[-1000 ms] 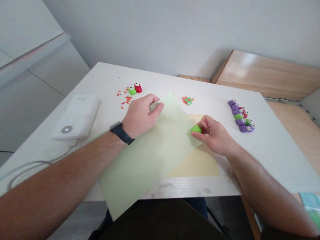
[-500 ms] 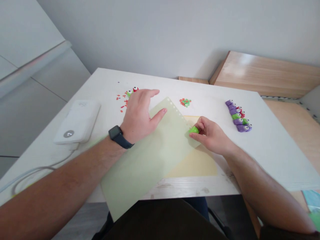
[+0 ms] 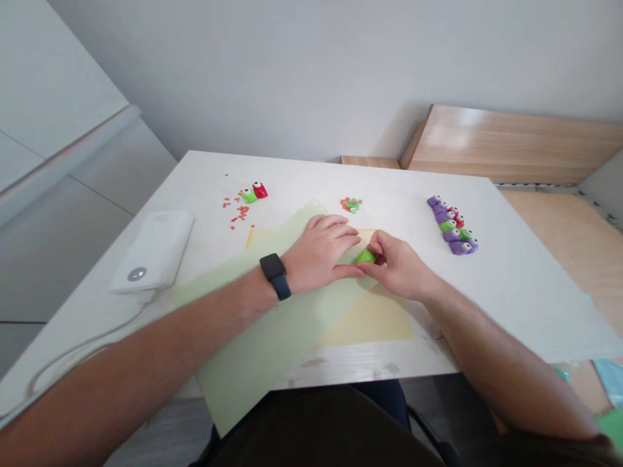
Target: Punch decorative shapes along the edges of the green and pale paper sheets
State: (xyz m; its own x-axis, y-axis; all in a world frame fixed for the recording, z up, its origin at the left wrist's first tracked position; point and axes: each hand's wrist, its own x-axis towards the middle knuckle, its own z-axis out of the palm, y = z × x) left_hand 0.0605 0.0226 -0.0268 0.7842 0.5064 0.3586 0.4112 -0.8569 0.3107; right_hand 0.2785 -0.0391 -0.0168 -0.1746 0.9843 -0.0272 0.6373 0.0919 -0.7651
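My right hand (image 3: 396,264) pinches a small bright green lump (image 3: 366,257) between thumb and fingertips, at the right edge of a pale green sheet (image 3: 272,337). My left hand (image 3: 324,253), with a dark watch on its wrist, lies over that sheet with fingers stretched and spread. Its thumb tip reaches the green lump; whether it presses on it I cannot tell. Under the green sheet lies a yellow sheet (image 3: 379,318), partly covered. Beyond my hands is a small heap of red and green bits (image 3: 351,205).
Green and red lumps with eyes (image 3: 254,191) sit at the back left beside scattered red bits (image 3: 242,212). A row of purple, green and red eyed lumps (image 3: 452,225) lies on the right. A white power bank (image 3: 153,250) with a cable (image 3: 97,338) is on the left.
My left hand has moved right and down, from above the sheet's upper corner to beside the green lump. The eyed lumps at the back left are uncovered. My right hand still holds the green lump.
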